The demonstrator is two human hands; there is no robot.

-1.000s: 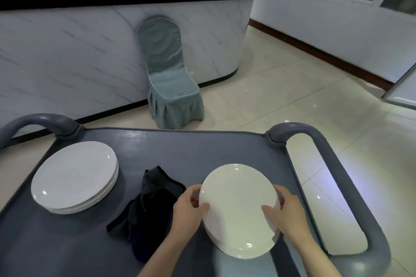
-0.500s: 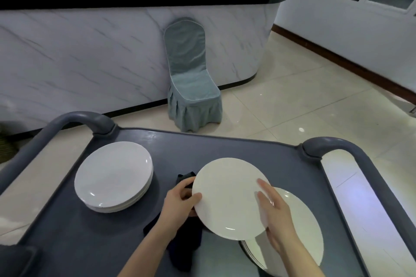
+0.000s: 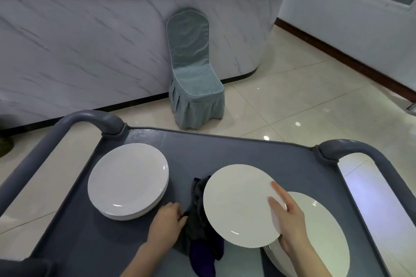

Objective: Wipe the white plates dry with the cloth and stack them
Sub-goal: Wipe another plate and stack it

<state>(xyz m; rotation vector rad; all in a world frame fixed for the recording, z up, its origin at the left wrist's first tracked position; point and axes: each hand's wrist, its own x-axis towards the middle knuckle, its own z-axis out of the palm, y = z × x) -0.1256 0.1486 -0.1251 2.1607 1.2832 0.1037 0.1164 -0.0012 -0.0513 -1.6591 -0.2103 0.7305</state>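
My right hand (image 3: pixel 287 218) holds a white plate (image 3: pixel 236 204) by its right edge, lifted and tilted above the grey cart top (image 3: pixel 225 153). Under and to the right of it lies a stack of white plates (image 3: pixel 324 231). A dark cloth (image 3: pixel 199 220) lies crumpled on the cart between the two stacks, partly hidden by the held plate. My left hand (image 3: pixel 167 220) rests on the cloth's left edge with its fingers closing on it. A second stack of white plates (image 3: pixel 128 180) sits at the cart's left.
The cart has raised grey handles at the left (image 3: pixel 87 119) and right (image 3: pixel 351 148) far corners. Beyond it stand a chair with a blue-grey cover (image 3: pixel 193 74), a marble-fronted counter (image 3: pixel 90 47) and a tiled floor (image 3: pixel 304 96).
My left hand let go of the plate and dropped onto the cloth. My right hand alone now holds the plate, which has moved left off the right stack.
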